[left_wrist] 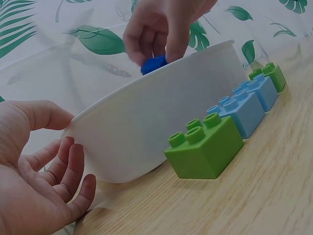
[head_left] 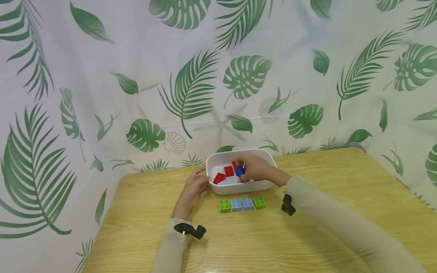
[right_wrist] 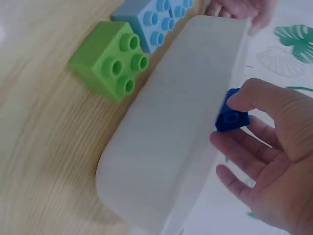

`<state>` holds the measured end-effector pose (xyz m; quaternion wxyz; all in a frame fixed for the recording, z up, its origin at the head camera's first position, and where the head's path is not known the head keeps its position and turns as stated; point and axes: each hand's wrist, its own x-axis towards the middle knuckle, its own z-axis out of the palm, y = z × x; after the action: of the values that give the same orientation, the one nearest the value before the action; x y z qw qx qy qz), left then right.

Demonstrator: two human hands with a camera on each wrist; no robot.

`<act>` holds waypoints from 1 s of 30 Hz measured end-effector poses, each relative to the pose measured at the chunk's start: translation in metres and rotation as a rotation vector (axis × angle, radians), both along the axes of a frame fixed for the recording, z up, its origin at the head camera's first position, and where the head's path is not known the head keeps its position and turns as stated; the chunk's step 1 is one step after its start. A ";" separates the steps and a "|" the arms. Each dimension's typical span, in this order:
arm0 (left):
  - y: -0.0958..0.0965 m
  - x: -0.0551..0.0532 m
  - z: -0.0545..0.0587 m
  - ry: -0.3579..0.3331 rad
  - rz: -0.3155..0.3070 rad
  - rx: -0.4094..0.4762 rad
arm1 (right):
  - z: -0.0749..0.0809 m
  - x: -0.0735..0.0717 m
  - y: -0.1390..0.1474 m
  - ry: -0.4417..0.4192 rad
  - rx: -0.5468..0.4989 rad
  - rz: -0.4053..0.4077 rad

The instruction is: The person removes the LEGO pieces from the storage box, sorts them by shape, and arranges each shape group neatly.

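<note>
A dark blue toy brick is pinched between the thumb and fingers of my right hand, over the inside of a white plastic tub. My left hand holds the tub's left end, its thumb at the rim and its fingers against the outer wall. Inside the tub lie red bricks and a pale blue one. Before the tub stands a row of bricks: a green brick at the left, a light blue brick, a second light blue brick and another green brick.
The tub stands on a wooden table, near its back edge. A white cloth printed with green leaves hangs behind and at both sides. Black wrist cameras sit on the left sleeve and the right sleeve.
</note>
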<state>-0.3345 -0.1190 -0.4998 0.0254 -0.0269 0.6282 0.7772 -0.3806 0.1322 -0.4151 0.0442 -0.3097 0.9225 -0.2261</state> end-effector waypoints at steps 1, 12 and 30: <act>0.000 0.000 0.000 -0.001 0.000 0.000 | 0.001 0.001 0.005 -0.002 -0.037 0.009; 0.000 0.000 0.000 -0.017 -0.003 0.007 | -0.002 0.023 0.062 -0.126 -0.341 0.074; 0.000 -0.002 -0.001 -0.014 0.000 -0.007 | -0.039 0.040 0.131 -0.490 -0.457 0.049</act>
<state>-0.3364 -0.1194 -0.5008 0.0295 -0.0325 0.6307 0.7748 -0.3404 0.2633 -0.4538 0.1993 -0.2702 0.8022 -0.4937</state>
